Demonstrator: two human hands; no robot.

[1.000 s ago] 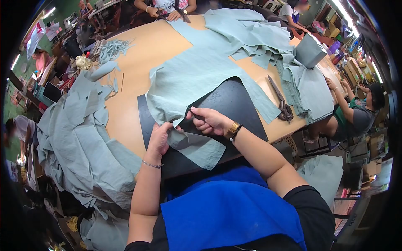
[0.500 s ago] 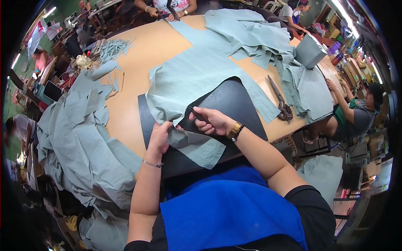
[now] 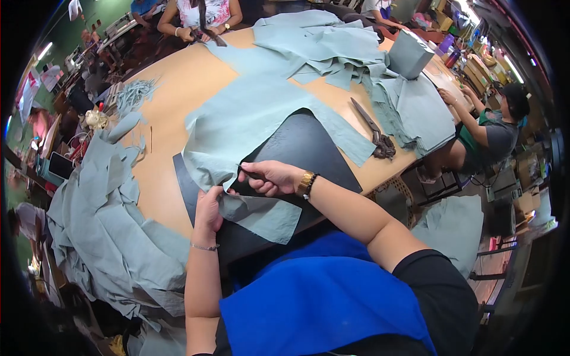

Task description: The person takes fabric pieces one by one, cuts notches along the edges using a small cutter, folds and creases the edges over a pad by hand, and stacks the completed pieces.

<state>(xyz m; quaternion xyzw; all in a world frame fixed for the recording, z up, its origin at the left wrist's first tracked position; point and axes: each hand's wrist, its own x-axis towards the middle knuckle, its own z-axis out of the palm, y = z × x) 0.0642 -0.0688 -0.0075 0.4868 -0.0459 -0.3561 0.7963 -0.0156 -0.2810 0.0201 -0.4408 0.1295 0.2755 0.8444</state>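
A pale grey-green fabric piece (image 3: 237, 113) lies over a black mat (image 3: 303, 148), its near edge gathered up and a loose flap hanging toward me. My left hand (image 3: 209, 209) is closed on that gathered edge, thumb on top. Just to the right, my right hand (image 3: 276, 177) wraps round small dark snips (image 3: 252, 173), whose pointed tip meets the fabric edge by my left fingers. Most of the snips is hidden in my palm, so I cannot tell whether the blades are apart.
Large scissors (image 3: 374, 130) with wrapped handles lie at right. Fabric stacks (image 3: 415, 113) and a grey-green block (image 3: 409, 54) stand beyond; a fabric heap (image 3: 113, 219) covers the left edge. Thin scraps (image 3: 135, 92) lie far left. A person (image 3: 205, 18) opposite cuts fabric; another person (image 3: 490, 118) sits right.
The whole view has shifted, so the table and hands appear further left. The snips' tip has come down closer to the left fingers at the fabric edge. Both hands keep their hold.
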